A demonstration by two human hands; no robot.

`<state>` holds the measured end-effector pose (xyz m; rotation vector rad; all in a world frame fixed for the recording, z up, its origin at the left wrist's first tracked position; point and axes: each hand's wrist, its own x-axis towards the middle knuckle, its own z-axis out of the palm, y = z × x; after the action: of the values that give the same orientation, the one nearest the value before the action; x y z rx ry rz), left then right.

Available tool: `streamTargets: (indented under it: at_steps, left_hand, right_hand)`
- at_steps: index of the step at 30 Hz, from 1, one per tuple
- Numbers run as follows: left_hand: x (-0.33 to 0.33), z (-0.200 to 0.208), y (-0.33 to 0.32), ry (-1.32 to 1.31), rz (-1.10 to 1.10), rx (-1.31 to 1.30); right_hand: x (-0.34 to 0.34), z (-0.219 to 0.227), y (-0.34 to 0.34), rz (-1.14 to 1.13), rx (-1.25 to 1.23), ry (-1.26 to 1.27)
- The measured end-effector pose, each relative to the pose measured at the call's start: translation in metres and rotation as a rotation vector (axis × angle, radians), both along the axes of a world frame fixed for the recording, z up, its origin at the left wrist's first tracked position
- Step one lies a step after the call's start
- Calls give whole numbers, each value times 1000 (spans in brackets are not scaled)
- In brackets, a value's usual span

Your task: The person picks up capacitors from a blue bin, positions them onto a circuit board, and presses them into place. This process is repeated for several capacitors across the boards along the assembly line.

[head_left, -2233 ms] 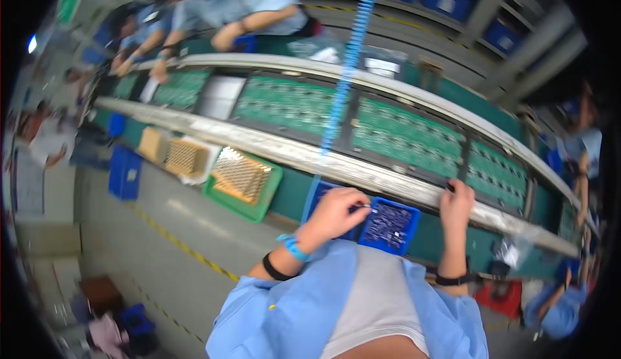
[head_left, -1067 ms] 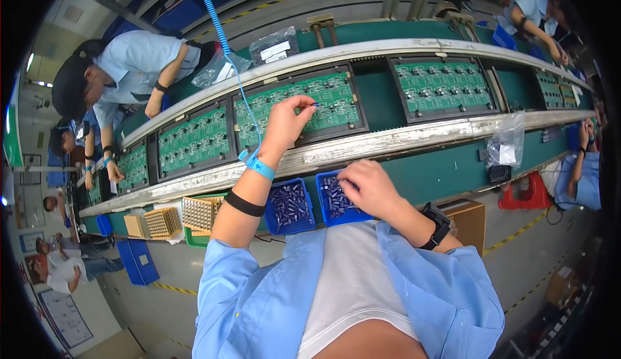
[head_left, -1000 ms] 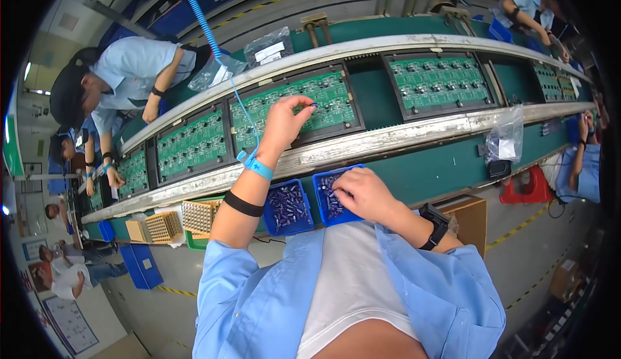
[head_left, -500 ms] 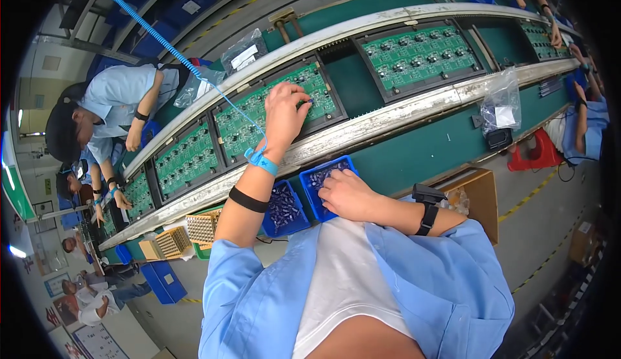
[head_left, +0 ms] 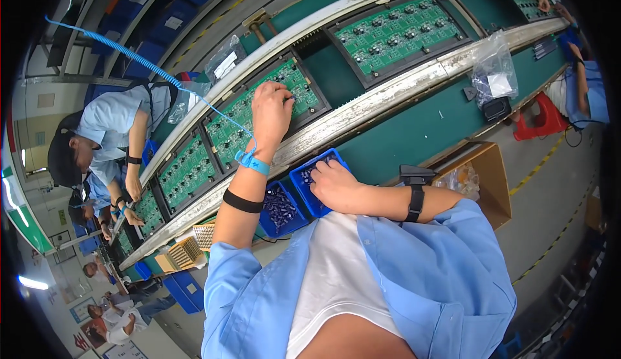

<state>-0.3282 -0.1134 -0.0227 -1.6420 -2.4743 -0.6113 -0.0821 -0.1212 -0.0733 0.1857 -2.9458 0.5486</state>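
Observation:
My left hand [head_left: 270,110] is over a green circuit board panel [head_left: 226,132] in a dark frame on the line. Its fingers are bent together at the board, with a small dark part just showing at the fingertips. A blue wrist strap [head_left: 252,162] with a coiled cord [head_left: 132,50] circles that wrist. My right hand [head_left: 333,187] reaches into a blue bin [head_left: 299,179] of small dark purple-blue cylindrical parts, fingers curled and tips hidden among them. Beside it stands a second blue bin [head_left: 278,232] with similar parts [head_left: 280,207].
Metal rails [head_left: 414,71] border the line, which carries another board panel [head_left: 394,32]. A plastic bag [head_left: 495,68] lies right, above a cardboard box [head_left: 491,178]. Trays of small parts [head_left: 184,252] stand left. A co-worker [head_left: 116,123] leans over the line; a red stool [head_left: 540,118] stands right.
The whole view has shifted and turned slightly. My left hand stays at about the same spot on the board, and my right hand remains in the bin with its fingers slightly shifted.

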Motion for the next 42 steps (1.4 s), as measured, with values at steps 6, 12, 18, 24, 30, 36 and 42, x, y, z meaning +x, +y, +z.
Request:
streamTargets:
  at_steps: [6, 12, 18, 24, 30, 36, 42]
  left_hand:
    - [-2, 2, 4, 38, -13, -49]
    - [-1, 4, 11, 134, -65, -83]
    - [4, 13, 19, 188, -78, -176]
    - [3, 16, 24, 196, -99, -238]
    - [1, 20, 26, 167, -93, -273]
    - [2, 19, 26, 179, -80, -264]
    - [-7, 20, 23, 146, -94, -254]
  right_hand:
    - [-3, -10, -3, -19, 9, 49]
    - [-4, -19, -6, -19, 26, 60]
    - [-3, -17, -4, -10, 26, 56]
    - [-4, -17, -5, -5, 32, 53]
    - [-7, -17, -7, -13, 8, 63]
    - [-9, -17, -12, -14, 11, 78]
    - [-12, -13, -16, -18, -37, 79]
